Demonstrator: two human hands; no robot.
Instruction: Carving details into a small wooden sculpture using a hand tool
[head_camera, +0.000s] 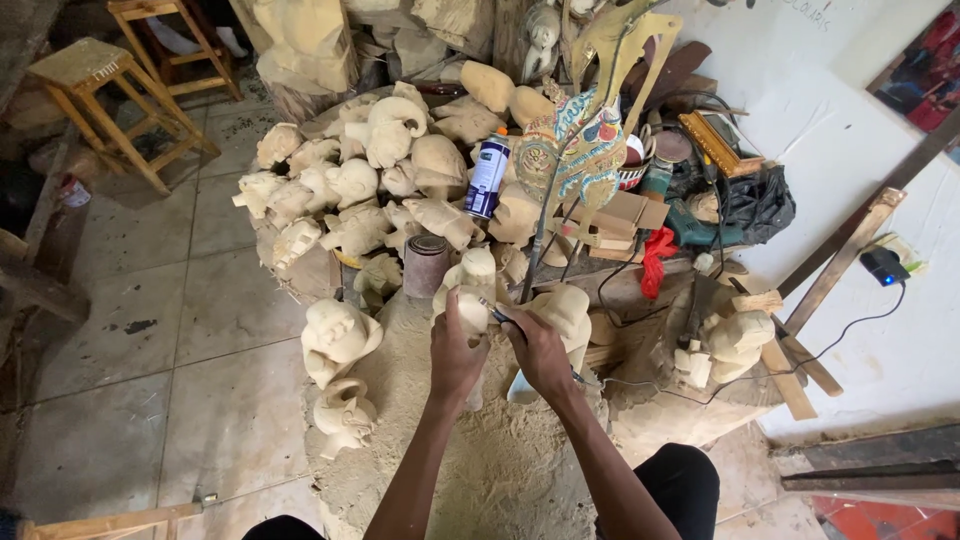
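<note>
Carving clamped in my left hand, upright above the sawdust heap.
My right hand grips a thin rotary tool, tip at the carving's side. Long axis runs near-vertical, top away from me. Risk: tool skips, gouging wood or thumb. Beyond: piled unfinished heads, a spray can.
</note>
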